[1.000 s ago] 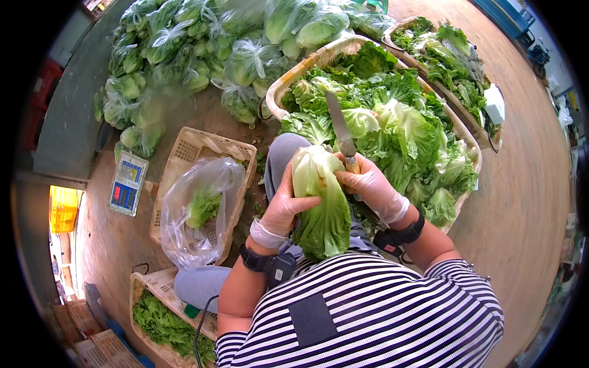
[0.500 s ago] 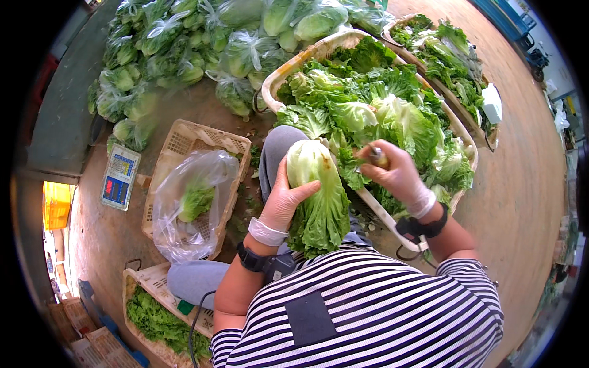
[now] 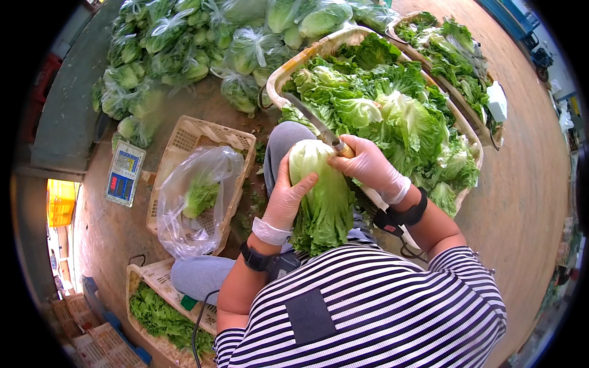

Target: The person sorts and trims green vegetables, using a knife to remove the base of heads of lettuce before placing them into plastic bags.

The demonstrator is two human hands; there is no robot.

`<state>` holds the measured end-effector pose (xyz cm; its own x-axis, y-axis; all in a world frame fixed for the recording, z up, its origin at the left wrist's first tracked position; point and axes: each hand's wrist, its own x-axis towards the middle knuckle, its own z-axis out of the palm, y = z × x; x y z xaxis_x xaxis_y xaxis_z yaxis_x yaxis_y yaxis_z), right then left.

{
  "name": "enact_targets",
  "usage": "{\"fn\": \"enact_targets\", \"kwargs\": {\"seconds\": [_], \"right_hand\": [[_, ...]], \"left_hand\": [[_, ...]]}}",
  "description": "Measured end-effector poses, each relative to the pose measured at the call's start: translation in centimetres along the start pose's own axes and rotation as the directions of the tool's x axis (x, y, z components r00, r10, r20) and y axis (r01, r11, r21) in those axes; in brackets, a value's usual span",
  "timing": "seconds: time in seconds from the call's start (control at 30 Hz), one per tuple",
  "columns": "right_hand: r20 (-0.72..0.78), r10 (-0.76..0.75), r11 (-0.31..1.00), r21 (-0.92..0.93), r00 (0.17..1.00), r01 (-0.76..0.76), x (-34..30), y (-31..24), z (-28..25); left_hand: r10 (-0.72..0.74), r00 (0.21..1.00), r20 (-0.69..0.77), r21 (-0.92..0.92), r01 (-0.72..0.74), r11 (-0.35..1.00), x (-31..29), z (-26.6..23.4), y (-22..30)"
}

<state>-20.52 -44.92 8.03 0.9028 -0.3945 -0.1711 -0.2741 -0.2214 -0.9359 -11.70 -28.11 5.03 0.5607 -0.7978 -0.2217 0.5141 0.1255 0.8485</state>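
A head of lettuce (image 3: 322, 202) is held in front of my chest, its pale base up and its green leaves hanging down. My left hand (image 3: 288, 199), in a clear glove, is wrapped round its left side. My gloved right hand (image 3: 371, 167) grips the wooden handle of a knife (image 3: 311, 118), whose blade points up and left past the lettuce base. The right fingertips touch the lettuce's upper right side. Just beyond lies a large crate (image 3: 283, 72) heaped with loose lettuce leaves (image 3: 392, 116).
On the left, a plastic crate (image 3: 161, 178) holds an open clear bag (image 3: 175, 230) with a lettuce (image 3: 201, 197) inside. Beside it lies a scale (image 3: 124, 173). Bagged lettuces (image 3: 184, 58) pile up at the back. More leaf-filled crates stand at lower left and far right.
My right hand has moved left and down to the lettuce, and the knife blade now shows plainly. The brown spot near the lettuce base no longer shows. My left hand keeps its hold.
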Motion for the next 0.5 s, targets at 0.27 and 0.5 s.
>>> {"fn": "enact_targets", "kwargs": {"seconds": [0.27, 0.5], "right_hand": [[0.167, 0.110, 0.923, 0.349, 0.980, -0.163, -0.3, 0.2, -5.8], [-0.579, -0.240, 0.969, -0.193, 0.780, 0.155, -0.8, 2.8, -15.1]], "left_hand": [[-0.022, 0.988, 0.155, -0.040, 0.028, 0.999, 0.4, 0.4, 1.3], [0.317, 0.948, 0.023, 0.332, -0.307, 0.892, -2.0, -0.4, 3.3]]}}
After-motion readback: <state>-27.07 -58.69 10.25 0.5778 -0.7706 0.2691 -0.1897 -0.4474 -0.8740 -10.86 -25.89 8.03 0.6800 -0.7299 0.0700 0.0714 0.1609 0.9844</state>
